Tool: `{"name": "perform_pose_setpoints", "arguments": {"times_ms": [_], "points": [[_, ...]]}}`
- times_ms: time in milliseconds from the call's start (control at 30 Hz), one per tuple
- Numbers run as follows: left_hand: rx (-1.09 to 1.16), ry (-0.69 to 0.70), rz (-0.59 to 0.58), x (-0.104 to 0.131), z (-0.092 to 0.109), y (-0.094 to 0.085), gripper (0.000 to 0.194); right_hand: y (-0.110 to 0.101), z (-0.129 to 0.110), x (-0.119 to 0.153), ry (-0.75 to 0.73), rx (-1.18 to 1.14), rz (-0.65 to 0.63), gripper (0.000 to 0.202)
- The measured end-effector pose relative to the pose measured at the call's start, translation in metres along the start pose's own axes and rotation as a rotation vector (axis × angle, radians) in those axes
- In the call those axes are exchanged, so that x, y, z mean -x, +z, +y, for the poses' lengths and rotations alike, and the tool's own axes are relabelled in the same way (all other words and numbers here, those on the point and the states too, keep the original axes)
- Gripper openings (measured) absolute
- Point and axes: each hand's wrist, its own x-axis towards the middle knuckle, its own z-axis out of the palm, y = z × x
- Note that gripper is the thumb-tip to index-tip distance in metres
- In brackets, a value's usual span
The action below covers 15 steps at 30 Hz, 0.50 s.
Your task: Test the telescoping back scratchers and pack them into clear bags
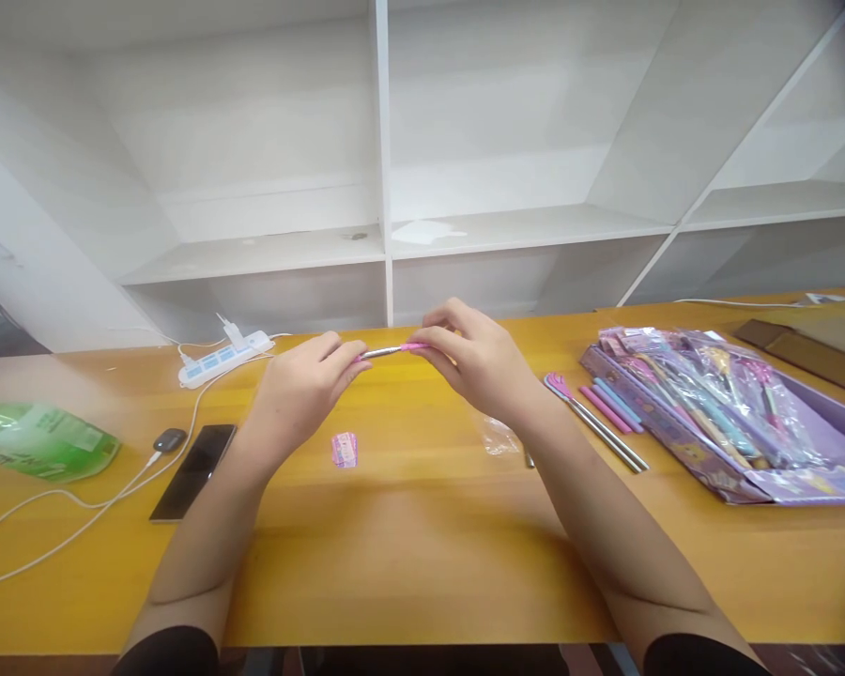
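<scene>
Above the table, a slim pink-and-silver pen is stretched level between my two hands. My left hand pinches its left end. Fingers of my right hand close round the pink right end, hiding part of it. Below them on the table lies a small pink-and-purple label. Crumpled clear plastic wrap rests under my right wrist. To the right of that wrist are silver tubes with a pink-and-blue topper, next to pink tubes and blue tubes.
A purple printed box with several bagged pens stands at right. On the left are a green bottle, a black phone, white cables and a power strip. White shelving rises behind the table.
</scene>
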Motion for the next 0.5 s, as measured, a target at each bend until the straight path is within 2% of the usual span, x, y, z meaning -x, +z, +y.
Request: {"name": "perform_pose_setpoints", "arguments": {"times_ms": [267,500], "points": [[-0.137,0.105,0.126,-0.0029,0.0078,0.0064,0.021,0.0076,-0.0091,0.0011,-0.087,0.072,-0.018,0.019],[-0.173,0.172,0.258,-0.0075,0.0052,0.0091,0.014,0.0056,-0.0056,0.0023,-0.083,0.106,-0.004,0.017]]}}
